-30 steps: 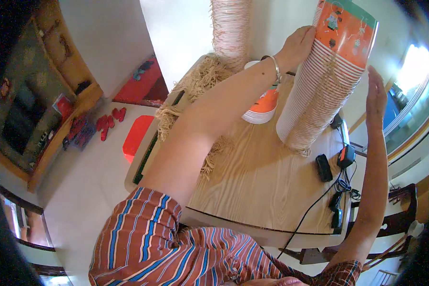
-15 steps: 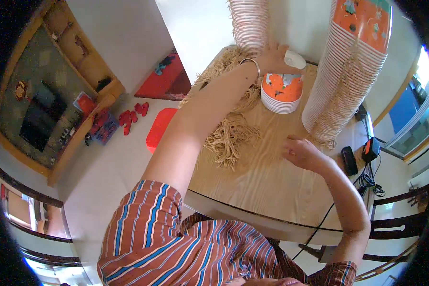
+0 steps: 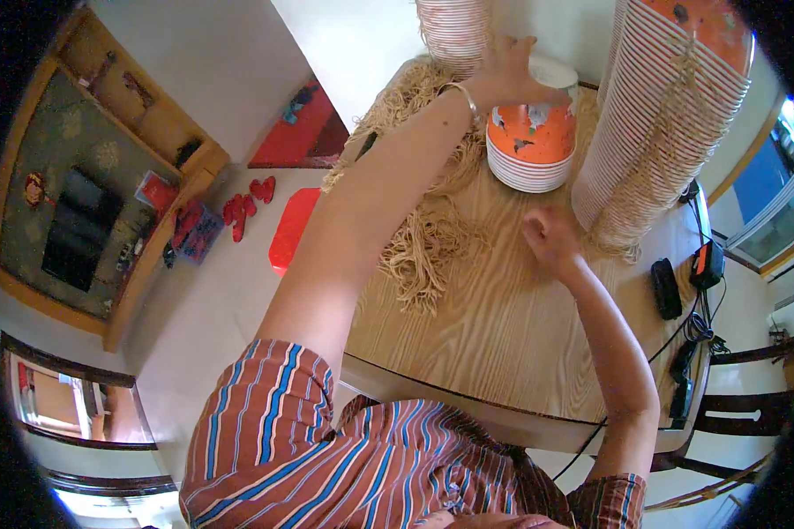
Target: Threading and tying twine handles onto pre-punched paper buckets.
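Head view: short, orange, white-rimmed cup stack (image 3: 531, 145)

So a second ago the hands were up either side of the tall stack (image 3: 622, 132), left at its 10 o'clock, right at about its 3. Now the left hand (image 3: 510, 78) is over at the short orange stack (image 3: 531, 141), around its 11 o'clock, fingers spread. The right hand (image 3: 553, 240) dropped to that stack's 6 o'clock with its fingers curled, a bit nearer than half a second back. More of the short stack shows past the forearm now, and the view's swung, pushing the tall one's top out of frame.
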The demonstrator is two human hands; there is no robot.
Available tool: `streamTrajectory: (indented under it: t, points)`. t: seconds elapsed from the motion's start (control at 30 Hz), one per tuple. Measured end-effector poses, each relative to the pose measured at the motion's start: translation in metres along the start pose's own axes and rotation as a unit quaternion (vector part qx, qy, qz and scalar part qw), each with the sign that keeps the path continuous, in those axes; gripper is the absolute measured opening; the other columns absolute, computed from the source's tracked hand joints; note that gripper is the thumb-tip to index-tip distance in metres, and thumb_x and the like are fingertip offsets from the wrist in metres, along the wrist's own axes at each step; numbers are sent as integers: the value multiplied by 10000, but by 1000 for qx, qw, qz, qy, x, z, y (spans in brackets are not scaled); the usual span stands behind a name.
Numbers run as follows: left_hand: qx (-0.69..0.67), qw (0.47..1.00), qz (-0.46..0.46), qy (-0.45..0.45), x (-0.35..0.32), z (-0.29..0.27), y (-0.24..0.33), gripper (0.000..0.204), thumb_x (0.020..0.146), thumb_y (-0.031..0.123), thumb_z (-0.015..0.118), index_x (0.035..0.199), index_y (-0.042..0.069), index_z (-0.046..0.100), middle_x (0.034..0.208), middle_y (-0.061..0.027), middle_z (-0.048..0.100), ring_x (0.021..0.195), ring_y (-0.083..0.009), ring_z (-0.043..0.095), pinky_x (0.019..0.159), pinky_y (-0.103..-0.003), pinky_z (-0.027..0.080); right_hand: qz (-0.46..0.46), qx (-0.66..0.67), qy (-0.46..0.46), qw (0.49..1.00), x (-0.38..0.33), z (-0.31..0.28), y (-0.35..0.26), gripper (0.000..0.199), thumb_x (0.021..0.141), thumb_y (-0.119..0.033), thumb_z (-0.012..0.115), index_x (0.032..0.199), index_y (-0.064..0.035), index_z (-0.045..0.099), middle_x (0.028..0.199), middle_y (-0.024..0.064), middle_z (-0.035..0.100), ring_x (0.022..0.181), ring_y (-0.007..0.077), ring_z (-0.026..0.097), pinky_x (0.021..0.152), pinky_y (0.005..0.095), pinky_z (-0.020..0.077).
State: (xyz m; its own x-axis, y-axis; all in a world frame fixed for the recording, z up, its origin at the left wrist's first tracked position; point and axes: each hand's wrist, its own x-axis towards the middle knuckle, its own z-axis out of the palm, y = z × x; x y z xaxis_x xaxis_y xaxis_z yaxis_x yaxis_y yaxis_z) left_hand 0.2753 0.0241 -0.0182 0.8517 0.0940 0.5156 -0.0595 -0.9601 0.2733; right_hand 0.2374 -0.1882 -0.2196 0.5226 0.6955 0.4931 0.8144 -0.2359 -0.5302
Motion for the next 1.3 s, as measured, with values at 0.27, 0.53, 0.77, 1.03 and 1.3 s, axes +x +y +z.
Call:
streamTrajectory:
  t: [0.27,0.53,0.77,1.03,1.3]
  points:
    - [57,996,54,31,-1,-27,15,1152,537,691,739,1390,5,382,1338,-286,385,1278,-435,364,1064,-476,338,55,83,-26,995,-9,2,-1,166,795,-145,659,943,-73,640,873,121,608,813,274,603,679,384,487]
    - [-40,997,4,70,11,-78,23,1135,534,663,761,1395,28,384,1373,-270,354,1264,-433,398,1046,-462,374,-7,20,7,1000,-19,11,22,97,776,-149,652,848,-95,616,765,110,604,788,310,584,707,417,463]
    - [-139,981,-36,132,-19,-129,13,1086,565,648,757,1371,8,411,1372,-270,341,1232,-388,460,982,-412,457,-4,55,-30,998,-20,11,52,119,792,-165,665,871,-81,634,771,84,628,729,277,594,677,388,481]
    - [-626,763,-155,29,-147,-130,7,547,916,490,521,1196,24,579,1169,-64,608,1045,-155,561,908,-317,432,167,176,47,969,-9,-40,-15,161,899,-129,563,1014,-32,621,771,-10,572,661,86,524,603,244,454]
    - [-749,638,-179,-9,-262,-80,14,683,920,555,481,1414,98,367,1434,-66,430,1314,-227,406,1113,-420,288,-32,288,119,950,2,-91,-99,471,845,-32,610,1303,-52,500,1138,82,617,990,174,585,877,311,478]
